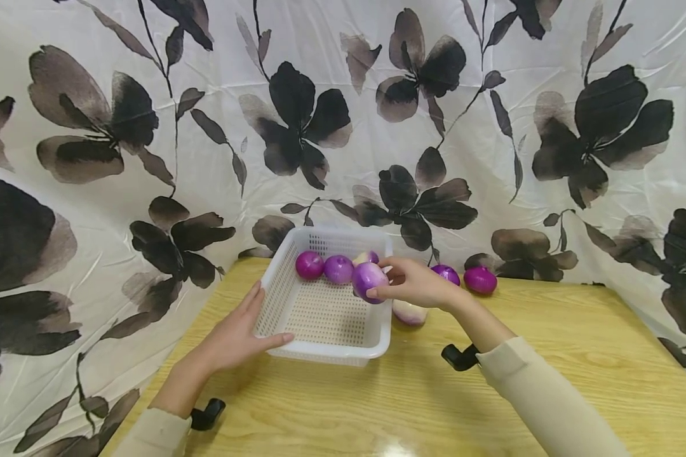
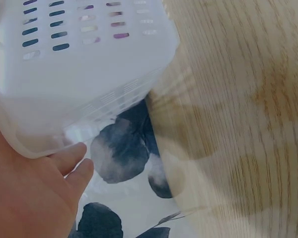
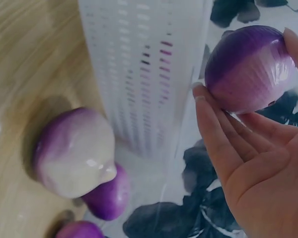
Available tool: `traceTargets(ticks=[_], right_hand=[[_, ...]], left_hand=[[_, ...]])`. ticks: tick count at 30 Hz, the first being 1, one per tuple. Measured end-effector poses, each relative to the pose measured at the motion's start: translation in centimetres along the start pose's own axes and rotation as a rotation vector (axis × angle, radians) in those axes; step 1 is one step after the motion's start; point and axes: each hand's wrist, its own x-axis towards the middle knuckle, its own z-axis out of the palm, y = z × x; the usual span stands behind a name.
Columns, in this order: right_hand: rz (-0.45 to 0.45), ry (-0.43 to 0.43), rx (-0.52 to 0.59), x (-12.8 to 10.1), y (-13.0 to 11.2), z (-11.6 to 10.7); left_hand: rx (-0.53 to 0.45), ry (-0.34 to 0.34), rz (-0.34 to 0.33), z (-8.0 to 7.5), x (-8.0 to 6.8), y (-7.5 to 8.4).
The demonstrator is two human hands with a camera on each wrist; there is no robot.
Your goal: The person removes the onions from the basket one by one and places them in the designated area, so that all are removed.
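Observation:
A purple onion (image 1: 369, 282) is gripped between the thumb and fingers of my right hand (image 1: 420, 284), above the right side of a white perforated basket (image 1: 382, 346). The right wrist view shows the same onion (image 3: 251, 69) held clear of the basket wall (image 3: 139, 74). Inside the basket, toward its back, lie a dark purple onion (image 1: 309, 265), a lighter one (image 1: 338, 270) and a pale-and-purple one (image 1: 366, 257), partly hidden. My left hand (image 1: 228, 336) rests at the basket's left front rim, its thumb over the edge and its fingers along the outside.
Right of the basket, a whitish onion (image 1: 410, 312) sits on the wooden table (image 1: 549, 355), partly behind my right hand. Farther back are two purple onions, one (image 1: 446, 275) beside the other (image 1: 480, 280). A floral curtain (image 1: 343, 127) hangs behind the table.

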Motion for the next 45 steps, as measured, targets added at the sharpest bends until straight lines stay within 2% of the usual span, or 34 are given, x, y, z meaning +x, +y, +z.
traceTargets(ticks=[9, 24, 34, 40, 45], right_hand=[[-0.008, 0.005, 0.033, -1.5, 1.2, -0.8], [-0.014, 0.038, -0.029, -4.2, 3.3, -1.7], [0.051, 0.07, -0.1, -6.0, 4.5, -2.9], [0.055, 0.115, -0.09, -7.3, 5.6, -3.9], [0.097, 0.105, -0.074, -8.3, 6.8, -4.4]], left_hand=[[-0.018, -0.008, -0.003, 0.0, 0.2, -0.3], [-0.025, -0.008, 0.0, 0.1, 0.1, -0.1], [-0.032, -0.023, -0.011, 0.0, 0.1, 0.0], [-0.028, -0.027, -0.012, -0.1, 0.1, 0.1], [-0.027, -0.032, -0.014, -0.1, 0.1, 0.1]])
